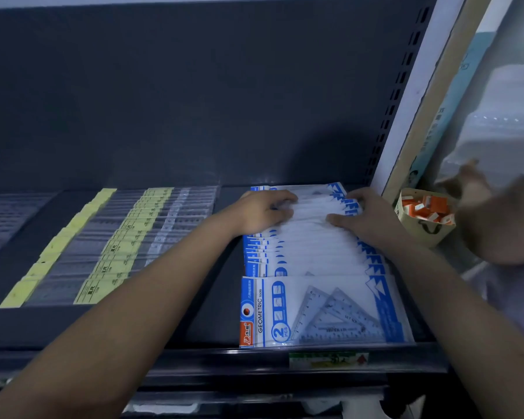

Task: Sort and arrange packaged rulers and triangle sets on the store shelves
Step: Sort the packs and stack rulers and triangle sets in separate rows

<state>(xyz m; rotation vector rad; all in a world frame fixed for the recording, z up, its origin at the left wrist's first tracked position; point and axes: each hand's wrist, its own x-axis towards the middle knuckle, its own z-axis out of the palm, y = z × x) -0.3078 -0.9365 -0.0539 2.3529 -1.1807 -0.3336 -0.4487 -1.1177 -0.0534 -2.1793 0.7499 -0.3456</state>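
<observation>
A row of overlapping triangle-set packs (315, 261), white with blue edges, runs from the shelf's front to its back on the right side. The front pack (321, 313) reads "GEOMETRIC tools" and shows two clear triangles. My left hand (263, 211) rests on the left side of the packs near the back, its fingers curled over their edges. My right hand (363, 216) lies on the right side of the same packs with its fingers spread flat. Rows of ruler packs with yellow labels (115, 246) cover the shelf's left half.
The dark shelf (218, 297) has a raised front rail with a price tag (328, 359). A slotted upright (397, 95) and a pale post bound the right side. Beyond them sits a small bag of orange and white boxes (424, 213), next to a blurred reflection in glass.
</observation>
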